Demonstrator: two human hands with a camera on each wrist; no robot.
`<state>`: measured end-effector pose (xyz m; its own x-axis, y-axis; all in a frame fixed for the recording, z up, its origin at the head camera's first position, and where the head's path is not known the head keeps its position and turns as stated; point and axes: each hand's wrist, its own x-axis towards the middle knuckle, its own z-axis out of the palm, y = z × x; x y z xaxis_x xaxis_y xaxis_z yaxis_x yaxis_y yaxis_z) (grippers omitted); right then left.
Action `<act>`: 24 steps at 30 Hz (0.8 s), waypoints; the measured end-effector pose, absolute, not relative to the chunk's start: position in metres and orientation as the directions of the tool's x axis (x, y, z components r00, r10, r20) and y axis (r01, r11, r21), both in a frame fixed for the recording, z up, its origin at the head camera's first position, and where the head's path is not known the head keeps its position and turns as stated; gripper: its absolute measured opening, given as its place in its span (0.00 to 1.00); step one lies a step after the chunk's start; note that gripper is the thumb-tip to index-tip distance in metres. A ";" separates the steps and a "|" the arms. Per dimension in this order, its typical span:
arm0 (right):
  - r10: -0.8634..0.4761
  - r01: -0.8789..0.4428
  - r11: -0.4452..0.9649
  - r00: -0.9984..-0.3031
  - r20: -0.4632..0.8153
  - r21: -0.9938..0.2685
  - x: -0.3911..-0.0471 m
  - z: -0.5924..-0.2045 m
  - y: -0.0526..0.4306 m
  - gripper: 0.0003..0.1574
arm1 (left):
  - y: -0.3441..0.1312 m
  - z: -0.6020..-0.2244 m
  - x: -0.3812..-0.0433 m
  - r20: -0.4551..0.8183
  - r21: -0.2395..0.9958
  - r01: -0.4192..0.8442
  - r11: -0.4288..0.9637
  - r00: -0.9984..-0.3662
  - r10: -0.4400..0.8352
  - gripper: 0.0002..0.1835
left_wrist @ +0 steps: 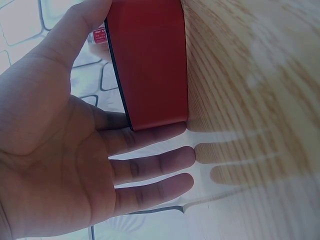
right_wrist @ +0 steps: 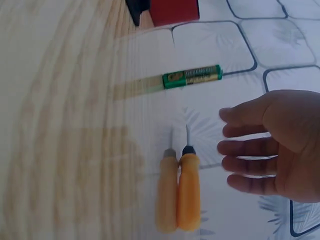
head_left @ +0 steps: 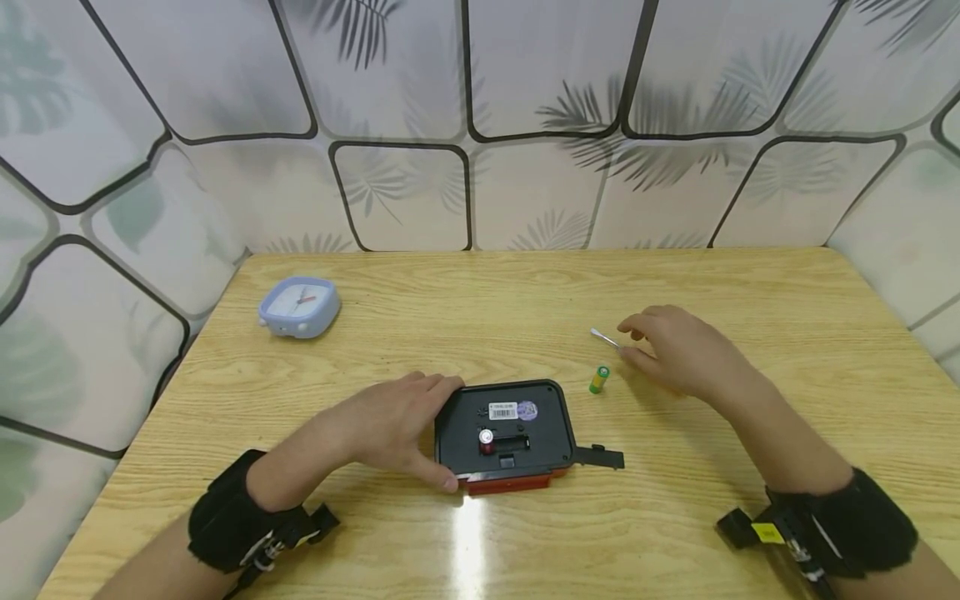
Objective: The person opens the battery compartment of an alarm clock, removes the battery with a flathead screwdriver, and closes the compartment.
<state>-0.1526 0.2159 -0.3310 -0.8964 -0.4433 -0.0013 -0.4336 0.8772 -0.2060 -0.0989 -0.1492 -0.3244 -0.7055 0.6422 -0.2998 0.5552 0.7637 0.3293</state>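
Note:
A red device (head_left: 513, 483) lies with its black back up, showing a barcode label and a battery compartment. From the compartment a red battery (head_left: 487, 444) sticks up. My left hand (head_left: 393, 425) grips the device's left end between thumb and fingers; in the left wrist view the lower fingers (left_wrist: 155, 194) lie straight by the tabletop. My right hand (head_left: 686, 354), empty with loosely bent fingers, hovers near an orange-handled screwdriver (right_wrist: 189, 190). In the head view the hand hides its handle while the thin shaft (head_left: 606, 338) shows. A green battery (head_left: 599, 380) stands upright between device and right hand.
A blue clock (head_left: 300, 307) sits at the back left of the wooden table (head_left: 465, 317). From the device's right side a flat black piece (head_left: 598, 456) juts out. Patterned fabric (head_left: 525, 192) hangs behind the table.

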 end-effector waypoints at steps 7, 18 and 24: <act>-0.514 -0.580 0.787 -0.805 0.297 -0.211 -0.139 -0.325 0.199 0.13 | -0.149 -0.325 -0.099 -0.297 0.329 0.557 0.762 -0.705 0.644 0.64; -0.769 -0.839 0.489 -0.543 0.336 -0.237 -0.103 -0.323 0.157 0.15 | -0.150 -0.326 -0.099 -0.307 0.339 0.545 0.766 -0.706 0.638 0.64; -0.872 -0.865 0.398 -0.460 0.166 -0.305 -0.081 -0.326 0.137 0.29 | -0.149 -0.326 -0.101 -0.309 0.338 0.550 0.764 -0.701 0.642 0.63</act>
<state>-0.0811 0.1373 -0.3257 -0.4602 -0.8722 0.1661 -0.8651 0.3984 -0.3046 -0.1008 -0.1489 -0.3261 -0.7014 0.6421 -0.3095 0.5499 0.7637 0.3382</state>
